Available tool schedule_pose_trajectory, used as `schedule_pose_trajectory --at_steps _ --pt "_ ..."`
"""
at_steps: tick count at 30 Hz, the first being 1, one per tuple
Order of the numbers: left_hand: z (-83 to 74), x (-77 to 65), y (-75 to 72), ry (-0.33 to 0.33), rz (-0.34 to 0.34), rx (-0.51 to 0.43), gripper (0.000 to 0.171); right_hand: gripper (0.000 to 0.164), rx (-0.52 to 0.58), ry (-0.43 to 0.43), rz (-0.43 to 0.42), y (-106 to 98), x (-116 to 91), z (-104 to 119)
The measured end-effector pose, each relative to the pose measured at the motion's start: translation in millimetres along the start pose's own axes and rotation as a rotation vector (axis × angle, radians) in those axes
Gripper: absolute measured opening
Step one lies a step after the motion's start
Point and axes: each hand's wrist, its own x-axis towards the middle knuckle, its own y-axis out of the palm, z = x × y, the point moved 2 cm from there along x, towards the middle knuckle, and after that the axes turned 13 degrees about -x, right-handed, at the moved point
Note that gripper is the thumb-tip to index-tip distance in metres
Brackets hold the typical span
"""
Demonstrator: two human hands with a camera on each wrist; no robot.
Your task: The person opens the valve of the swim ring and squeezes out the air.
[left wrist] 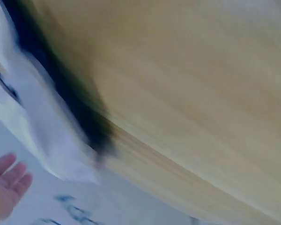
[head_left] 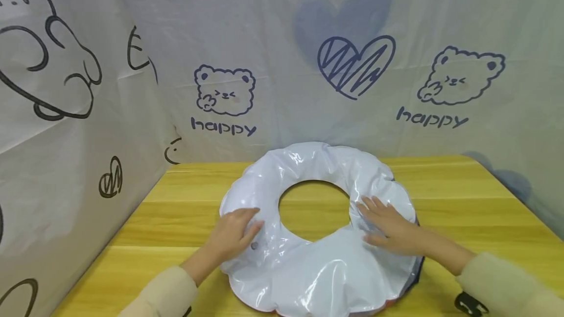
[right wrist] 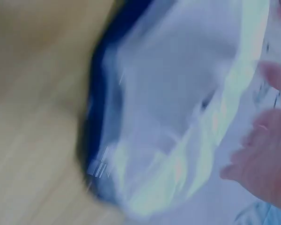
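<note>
A white, shiny inflatable swim ring lies on the table with a round hole in its middle. Its plastic is puckered, and dark blue shows along its right edge. My left hand is over the ring's left side, fingers relaxed and thumb apart. Close by that thumb is a small round valve. Over the right side, my right hand has its fingers spread toward the hole. Both wrist views are blurred; there the left hand and right hand show loose fingers holding nothing.
The ring sits on a yellow wood-grain table. A pale cloth printed with hearts, bears and "happy" hangs behind it and along the left. Below the right sleeve is a small black object.
</note>
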Motion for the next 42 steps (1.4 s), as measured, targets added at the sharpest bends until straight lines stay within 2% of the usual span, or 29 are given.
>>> schedule_pose_trajectory --at_steps 2,4,8,12,17,21,26,35,42 --pt "18.8 5.3 -3.4 -0.048 -0.004 -0.025 0.041 0.072 0.021 -0.013 -0.067 3.4 3.3 24.0" --pt "33.9 9.1 -3.8 -0.095 0.035 -0.042 0.049 0.077 0.027 -0.01 -0.1 12.4 4.9 46.3" --pt "52.2 14.4 1.5 -0.147 0.141 -0.102 0.058 0.091 0.056 0.027 -0.067 34.7 7.5 79.0" --pt "58.3 14.6 13.0 -0.212 0.229 -0.186 0.056 0.103 0.089 0.086 -0.006 52.3 11.9 94.1" --pt "56.6 13.1 26.4 -0.265 0.33 -0.235 0.052 0.112 0.071 0.105 0.066 62.8 14.5 97.1" --pt "52.5 13.3 32.2 -0.306 0.407 -0.23 0.051 0.114 0.039 0.103 0.104 66.4 16.2 96.9" --pt "50.1 13.6 40.3 -0.343 0.469 -0.221 0.05 0.113 0.007 0.114 0.144 72.9 18.7 95.0" --pt "49.2 14.2 44.1 -0.375 0.524 -0.199 0.048 0.111 -0.077 0.114 0.2 76.9 22.8 93.7" --pt "52.4 9.7 51.0 -0.318 0.522 -0.086 0.049 0.112 -0.111 0.135 0.231 75.2 26.4 98.2"
